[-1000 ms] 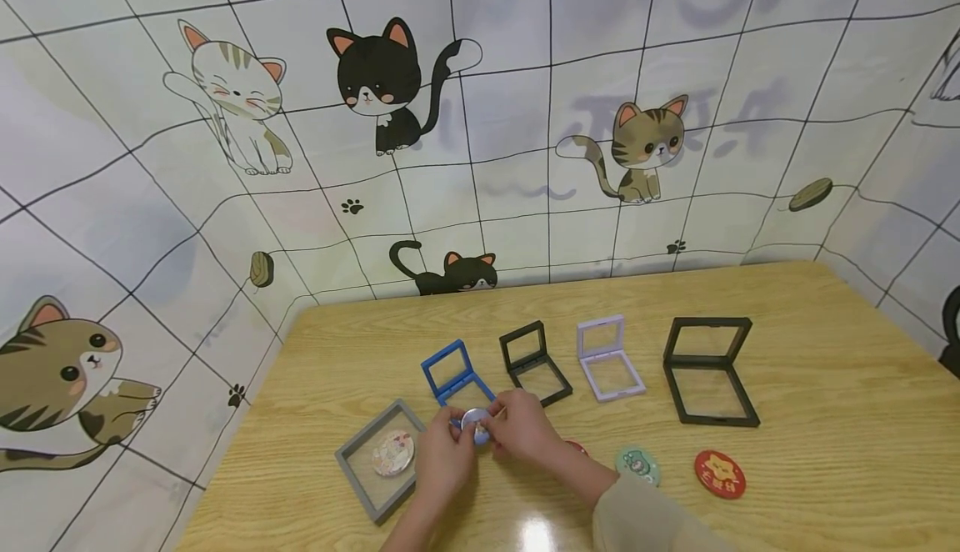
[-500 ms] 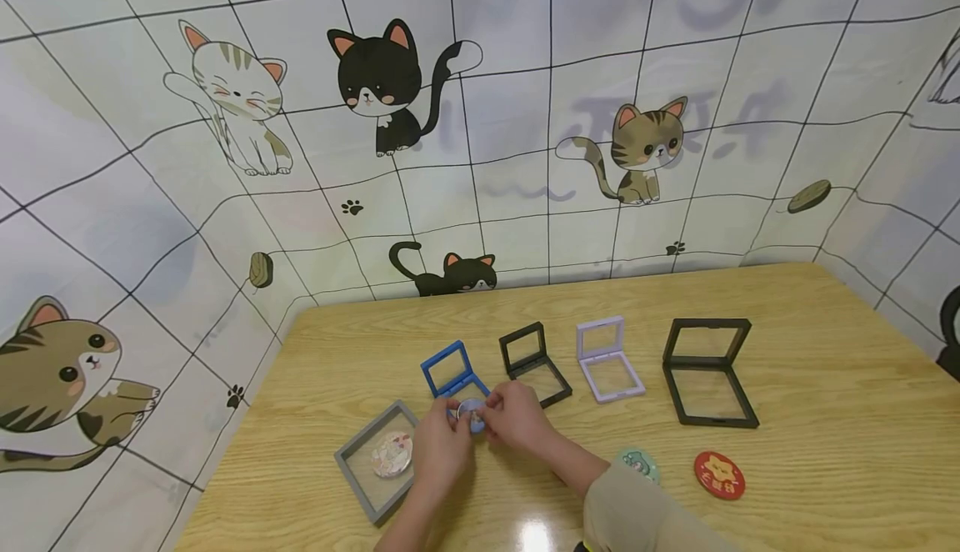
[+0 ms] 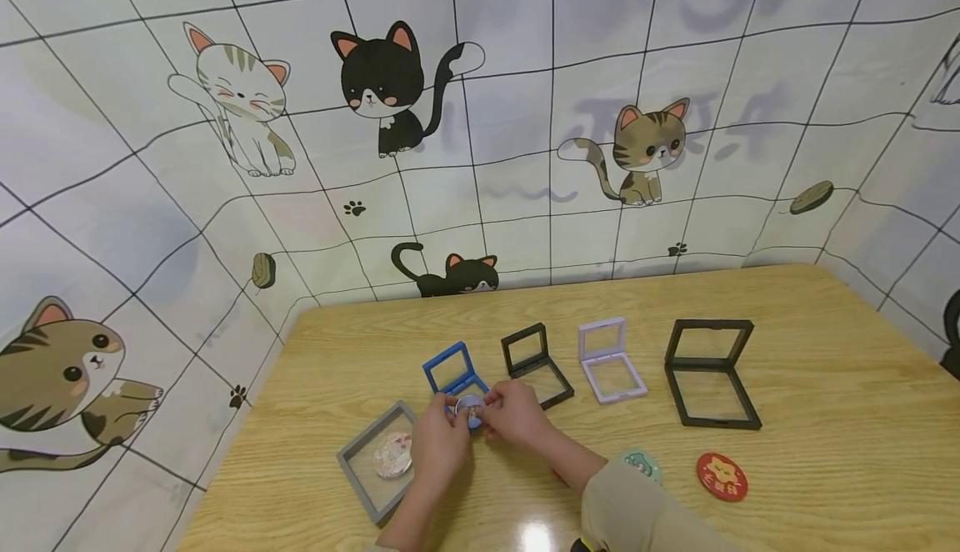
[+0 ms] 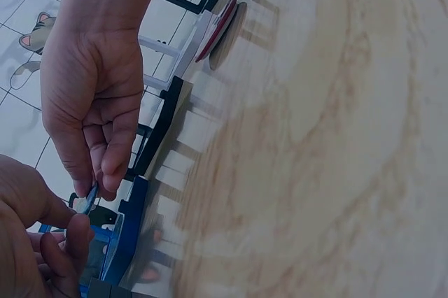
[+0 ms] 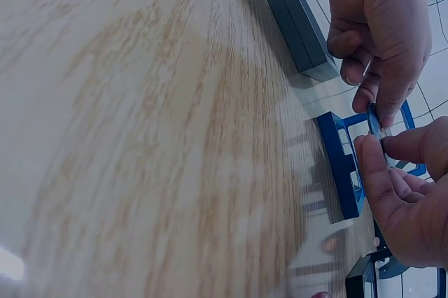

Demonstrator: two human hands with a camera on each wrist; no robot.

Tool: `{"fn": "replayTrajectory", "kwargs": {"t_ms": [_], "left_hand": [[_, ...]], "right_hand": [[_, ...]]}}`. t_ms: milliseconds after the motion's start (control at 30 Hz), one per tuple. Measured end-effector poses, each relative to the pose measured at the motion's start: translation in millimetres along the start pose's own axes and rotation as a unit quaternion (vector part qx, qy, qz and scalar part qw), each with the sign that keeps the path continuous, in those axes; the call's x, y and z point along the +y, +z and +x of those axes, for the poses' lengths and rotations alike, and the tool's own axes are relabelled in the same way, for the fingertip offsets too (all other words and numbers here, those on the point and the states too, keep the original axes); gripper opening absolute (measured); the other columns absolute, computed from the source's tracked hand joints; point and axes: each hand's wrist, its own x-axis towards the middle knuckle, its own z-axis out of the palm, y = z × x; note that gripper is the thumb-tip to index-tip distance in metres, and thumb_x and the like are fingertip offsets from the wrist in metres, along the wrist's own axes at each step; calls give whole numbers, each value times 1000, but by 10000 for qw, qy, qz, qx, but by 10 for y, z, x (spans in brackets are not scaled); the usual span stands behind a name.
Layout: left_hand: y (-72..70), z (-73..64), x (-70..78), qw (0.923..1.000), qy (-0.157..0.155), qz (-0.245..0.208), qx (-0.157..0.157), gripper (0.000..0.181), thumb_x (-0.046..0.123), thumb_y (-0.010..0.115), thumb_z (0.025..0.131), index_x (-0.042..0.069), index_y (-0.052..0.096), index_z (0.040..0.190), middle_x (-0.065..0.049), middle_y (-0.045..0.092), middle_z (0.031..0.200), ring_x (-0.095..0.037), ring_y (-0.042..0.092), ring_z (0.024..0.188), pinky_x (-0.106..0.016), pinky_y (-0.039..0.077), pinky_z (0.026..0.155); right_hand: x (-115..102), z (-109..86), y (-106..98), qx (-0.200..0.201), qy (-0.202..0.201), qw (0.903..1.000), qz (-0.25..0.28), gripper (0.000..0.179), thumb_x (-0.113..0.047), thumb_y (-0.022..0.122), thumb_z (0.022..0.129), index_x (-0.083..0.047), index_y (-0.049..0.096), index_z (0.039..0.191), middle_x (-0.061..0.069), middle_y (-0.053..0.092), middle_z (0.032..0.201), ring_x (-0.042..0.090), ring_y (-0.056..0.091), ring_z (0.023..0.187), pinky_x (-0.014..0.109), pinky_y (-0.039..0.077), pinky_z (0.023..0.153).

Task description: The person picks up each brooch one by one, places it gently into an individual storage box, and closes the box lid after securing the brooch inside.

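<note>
Both hands pinch a round pale-blue button badge at its edges, low over the open blue display frame. My left hand grips its left side. On the opposite side, the thumb and fingers of my right hand hold it. Both wrist views show the badge tilted on edge between the fingertips, with the blue frame close by it. The hands cover the near part of that frame in the head view.
Left of the hands lies a grey frame with a pinkish badge inside. Further right stand a small black frame, a lilac frame and a larger black frame, all opened. Green and red badges lie in front.
The two hands have carried the pale-blue badge slightly away from the person, toward the blue frame. The right forearm now covers a red badge that showed beside it one second ago.
</note>
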Motion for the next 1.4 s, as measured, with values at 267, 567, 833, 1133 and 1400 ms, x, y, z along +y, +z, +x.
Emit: {"fn": "replayTrajectory", "kwargs": {"t_ms": [267,567,833,1133,1400], "left_hand": [[31,86,-6,9998,200,52,9,17,10,64,80,0,60,93,2,47,54,-10,40,44,-24,30,41],[65,159,-30,9994,269,207,-67,16,9,63,81,-1,59,93,2,46,53,-9,39,43,-23,28,39],[86,193,-38,9992,131,368,-81,15,10,63,81,1,59,92,0,50,55,-11,42,44,-25,30,39],[94,213,-51,9989,145,444,-102,13,11,64,80,2,59,89,0,51,56,-11,43,45,-25,31,39],[123,238,-82,9984,251,492,-81,14,11,66,79,2,61,88,2,50,55,-10,43,45,-24,32,39]], "right_hand": [[-10,82,-5,95,184,9992,-336,12,2,62,80,10,57,87,13,63,63,23,62,51,25,48,46],[-22,156,-3,197,207,9979,-581,11,0,64,79,8,58,84,9,62,60,19,62,50,24,47,46],[27,216,13,278,209,9978,-559,8,1,64,79,7,59,80,10,62,62,17,61,50,24,48,45],[63,250,19,378,319,9966,-658,7,-1,65,79,6,63,79,9,63,65,15,61,51,23,48,46],[55,248,33,497,336,9950,-802,7,-1,67,78,6,64,78,9,63,64,14,61,49,23,48,45]]}}
